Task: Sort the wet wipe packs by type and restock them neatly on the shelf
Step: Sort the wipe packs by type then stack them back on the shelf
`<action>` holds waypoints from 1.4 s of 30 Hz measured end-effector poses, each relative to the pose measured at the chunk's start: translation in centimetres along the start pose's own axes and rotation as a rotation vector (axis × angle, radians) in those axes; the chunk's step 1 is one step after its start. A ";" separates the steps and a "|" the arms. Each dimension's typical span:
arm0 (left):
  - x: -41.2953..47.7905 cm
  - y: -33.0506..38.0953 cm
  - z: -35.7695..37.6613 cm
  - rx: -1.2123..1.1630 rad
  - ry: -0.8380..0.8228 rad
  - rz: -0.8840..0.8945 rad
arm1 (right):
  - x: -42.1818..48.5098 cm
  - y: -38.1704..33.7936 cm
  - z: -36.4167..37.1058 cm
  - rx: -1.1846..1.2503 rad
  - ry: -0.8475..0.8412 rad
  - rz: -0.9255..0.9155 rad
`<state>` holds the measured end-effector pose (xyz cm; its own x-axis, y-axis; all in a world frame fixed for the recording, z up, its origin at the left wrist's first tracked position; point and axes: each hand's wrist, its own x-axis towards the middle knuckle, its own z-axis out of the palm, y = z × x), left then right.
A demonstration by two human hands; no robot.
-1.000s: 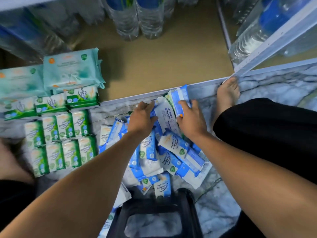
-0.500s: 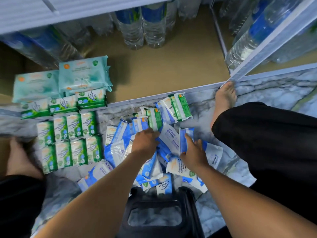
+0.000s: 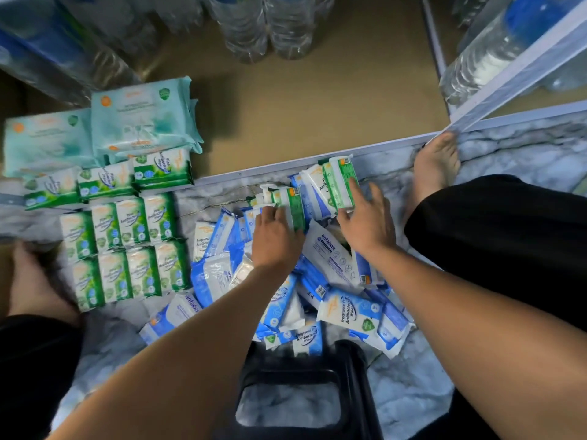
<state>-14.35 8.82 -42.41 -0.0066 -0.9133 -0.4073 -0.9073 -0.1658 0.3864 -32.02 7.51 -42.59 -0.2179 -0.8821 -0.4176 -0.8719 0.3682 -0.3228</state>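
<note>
The blue packs (image 3: pixel 330 255) and green packs (image 3: pixel 341 182) look light, soft and slick, likely to sag and slide; best pinched across the short sides, several together; the blue lie heaped on the floor (image 3: pixel 413 392), near centre, loose green ones at the heap's far edge; the right grip (image 3: pixel 365 223) lies open, fingers straight on one; whether the left grip (image 3: pixel 276 239) pinches another I cannot tell; the shelf (image 3: pixel 301 106) holds teal packs (image 3: pixel 143 122) left, bottles (image 3: pixel 263 27) far.

Green packs (image 3: pixel 127 249) lie in tidy rows at left; blue packs (image 3: pixel 333 265) lie heaped at centre; two large teal packs (image 3: pixel 139 119) rest on the shelf (image 3: pixel 301 106), upper left.
</note>
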 end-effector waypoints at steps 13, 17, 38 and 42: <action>4.5 2.6 1.8 -0.034 0.130 -0.353 | 3.0 0.1 0.0 0.082 0.029 -0.027; 3.9 2.7 0.8 -0.193 0.172 -0.260 | 1.4 0.1 -0.5 0.138 0.069 -0.079; -12.0 -9.5 -1.4 -0.110 0.061 -0.156 | -12.1 -7.4 4.6 -0.237 -0.235 -0.226; -11.3 -9.7 -2.0 -0.234 0.081 -0.182 | -11.0 -7.7 4.5 -0.244 -0.209 -0.254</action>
<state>-4.65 19.96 -39.87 0.1890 -0.8858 -0.4238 -0.7692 -0.4018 0.4969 -20.89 15.72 -39.34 0.0894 -0.8481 -0.5222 -0.9704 0.0438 -0.2374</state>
